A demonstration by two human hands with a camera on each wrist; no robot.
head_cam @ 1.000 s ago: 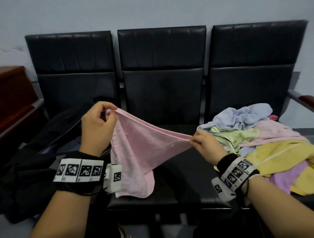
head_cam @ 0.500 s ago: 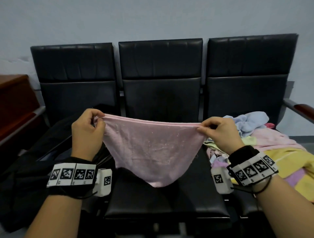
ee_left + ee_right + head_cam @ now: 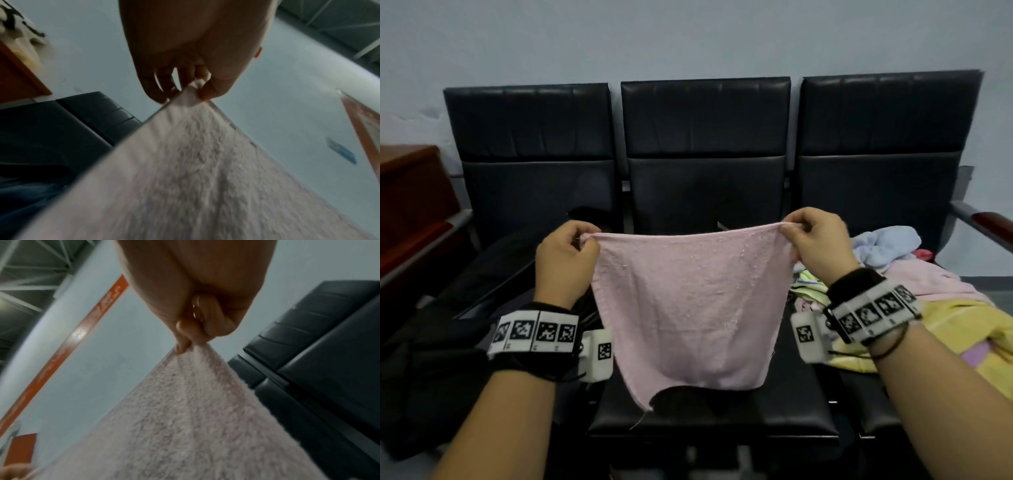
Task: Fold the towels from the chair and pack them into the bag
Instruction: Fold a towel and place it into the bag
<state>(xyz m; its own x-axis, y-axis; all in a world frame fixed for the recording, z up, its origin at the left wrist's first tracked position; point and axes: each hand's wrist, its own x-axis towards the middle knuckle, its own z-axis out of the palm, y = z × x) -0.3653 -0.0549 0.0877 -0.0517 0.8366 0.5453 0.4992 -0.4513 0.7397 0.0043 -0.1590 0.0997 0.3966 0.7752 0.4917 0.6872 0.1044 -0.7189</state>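
Note:
A pink towel [image 3: 688,308] hangs spread out flat in the air above the middle black seat [image 3: 709,414]. My left hand [image 3: 566,253] pinches its top left corner, seen close in the left wrist view as the towel [image 3: 195,170] caught between thumb and fingers of the left hand [image 3: 197,87]. My right hand [image 3: 815,243] pinches the top right corner; the right wrist view shows the right hand [image 3: 191,342] nipping the towel [image 3: 195,418]. More towels [image 3: 914,291] lie piled on the right seat. A black bag [image 3: 448,325] sits on the left seat.
Three black chairs [image 3: 705,137] stand joined against a pale wall. A brown wooden cabinet [image 3: 410,212] is at the far left. A metal armrest with a wooden pad [image 3: 986,226] juts out at the right edge.
The towel went from bunched and slanted to stretched flat between both hands. My right hand rose and moved right, and the top edge is now level and taut.

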